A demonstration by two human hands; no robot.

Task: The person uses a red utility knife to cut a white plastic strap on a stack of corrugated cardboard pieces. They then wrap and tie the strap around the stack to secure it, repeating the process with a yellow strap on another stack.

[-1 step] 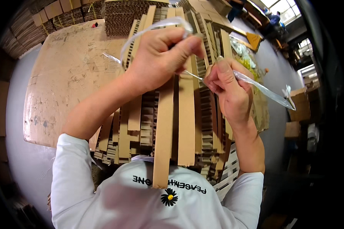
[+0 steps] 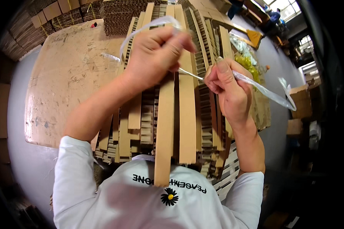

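Observation:
A translucent white plastic strap (image 2: 262, 89) runs between my two hands, above a stack of long brown cardboard strips (image 2: 187, 126) with honeycomb edges. My left hand (image 2: 154, 53), slightly blurred, is closed on the strap, and one end of it loops up and over to the left. Lower and to the right, my right hand (image 2: 229, 86) pinches the strap between thumb and fingers. From that hand a loose tail hangs out to the right. Between the hands the strap is a thin, straight line. One cardboard strip (image 2: 164, 152) juts out toward my chest.
A large scuffed cardboard sheet (image 2: 72, 87) lies to the left of the stack. Bundled cardboard (image 2: 120, 17) stands behind. Yellow and clear plastic (image 2: 246, 65) lies at the right, near a yellow pallet jack (image 2: 254, 38). A person (image 2: 274, 18) is far off at the back right.
My left hand has moved slightly left, away from my right hand, and the strap between them shows a longer stretch. My right hand has barely moved; its strap tail swings a little.

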